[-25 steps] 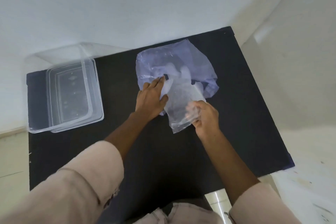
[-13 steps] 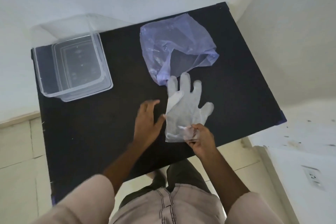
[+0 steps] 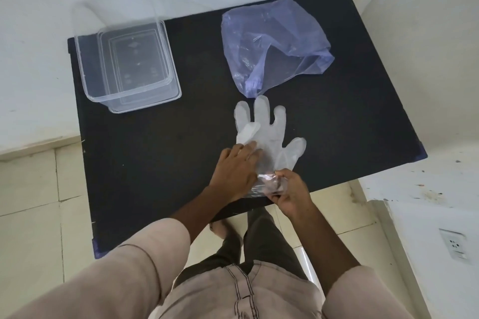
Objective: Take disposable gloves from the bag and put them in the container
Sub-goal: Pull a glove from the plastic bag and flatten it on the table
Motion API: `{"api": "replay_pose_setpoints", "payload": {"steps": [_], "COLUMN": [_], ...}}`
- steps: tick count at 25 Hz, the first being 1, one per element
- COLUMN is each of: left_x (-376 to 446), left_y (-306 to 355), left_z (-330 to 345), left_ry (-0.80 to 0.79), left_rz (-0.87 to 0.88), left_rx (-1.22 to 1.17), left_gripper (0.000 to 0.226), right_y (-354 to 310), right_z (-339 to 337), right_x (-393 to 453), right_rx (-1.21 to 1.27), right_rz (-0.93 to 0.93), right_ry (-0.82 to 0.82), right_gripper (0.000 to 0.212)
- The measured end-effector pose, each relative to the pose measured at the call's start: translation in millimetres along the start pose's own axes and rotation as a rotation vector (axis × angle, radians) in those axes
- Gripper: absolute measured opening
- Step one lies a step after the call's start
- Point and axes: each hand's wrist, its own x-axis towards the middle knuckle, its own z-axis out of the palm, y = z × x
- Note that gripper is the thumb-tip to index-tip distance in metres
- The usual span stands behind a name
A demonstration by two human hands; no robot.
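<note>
I find the gloves [image 3: 269,134] out of the bag [image 3: 274,41], flat on the worktop [image 3: 155,163]; right hand [image 3: 290,190] pinches the cuff, left hand [image 3: 237,171] presses flat; container [image 3: 124,65] far left empty.

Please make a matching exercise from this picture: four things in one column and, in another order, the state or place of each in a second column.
1. clear container
2. purple bag
3. disposable glove
4. right hand

a. pinches the cuff of the glove
b. lies flat, fingers spread, near the table's front edge
c. crumpled at the back of the table
d. stands empty at the left side

Pairs: 1-d, 2-c, 3-b, 4-a
</note>
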Motion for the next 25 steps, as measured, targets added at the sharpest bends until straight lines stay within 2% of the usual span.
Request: {"api": "replay_pose_setpoints", "payload": {"steps": [4, 6, 9, 11, 14, 16, 18, 20, 22, 23, 25], "left_x": [-9, -18, -30, -35, -46, -56, -65, -68, -67, -66, -63], "left_y": [-22, -28, -31, -29, -21, -17, -19, -21, -19, -16, -13], "left_z": [6, 7, 7, 5, 6, 13, 21, 27, 28, 26, 22], "left_ry": [0.119, 0.139, 0.149, 0.188, 0.259, 0.266, 0.259, 0.217, 0.139, 0.105, 0.082], "left_rz": [-0.404, -0.517, -0.569, -0.559, -0.410, -0.431, -0.627, -0.776, -0.801, -0.797, -0.790], "left_rx": [-0.118, -0.179, -0.259, -0.325, -0.355, -0.461, -0.652, -0.803, -0.872, -0.900, -0.920], "left_gripper": [0.062, 0.062, 0.061, 0.056, 0.038, 0.024, 0.014, 0.011, 0.015, 0.015, 0.011], "right_y": [2, 2, -1, -3, -6, -10, -13, -11, -2, 4, 14], "right_z": [-2, 0, 14, 27, 41, 40, 29, 13, 4, 4, 9], "right_x": [5, 7, 5, 5, 5, 1, -3, -5, -7, -7, -3], "right_rx": [-0.005, -0.015, -0.057, 0.001, 0.037, -0.141, -0.467, -0.872, -1.191, -1.282, -1.427], "right_rz": [0.010, 0.015, 0.003, -0.029, -0.049, -0.083, -0.240, -0.600, -1.009, -1.136, -1.185], "right_ry": [-0.012, 0.005, 0.043, 0.051, 0.002, -0.023, 0.026, 0.206, 0.366, 0.320, 0.030], "right_gripper": [0.037, 0.035, 0.014, 0.007, 0.018, 0.034, 0.040, 0.047, 0.053, 0.052, 0.041]}}
